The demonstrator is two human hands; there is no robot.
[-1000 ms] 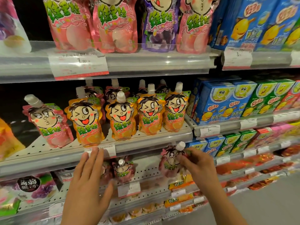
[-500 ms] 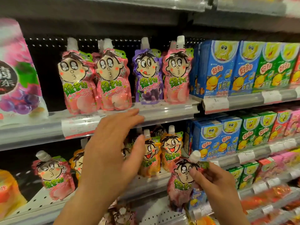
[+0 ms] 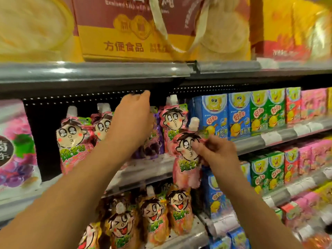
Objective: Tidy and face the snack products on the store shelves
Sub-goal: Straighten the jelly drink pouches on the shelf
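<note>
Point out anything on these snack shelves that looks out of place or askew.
One pink pouch is off the shelf, pinched in the right hand in front of the shelf edge. The left hand reaches among the pink and purple pouches. On the lower shelf, the orange pouches lean unevenly.

The pouch (image 3: 186, 159) in the right hand (image 3: 218, 151) is pink with a cartoon face, green lettering and a white cap. Orange pouches (image 3: 158, 218) line the lower shelf; blue (image 3: 225, 115) and green cartons (image 3: 267, 112) stand toward the shelf's right end.

Both forearms bare, no sleeves, no gloves.
</note>
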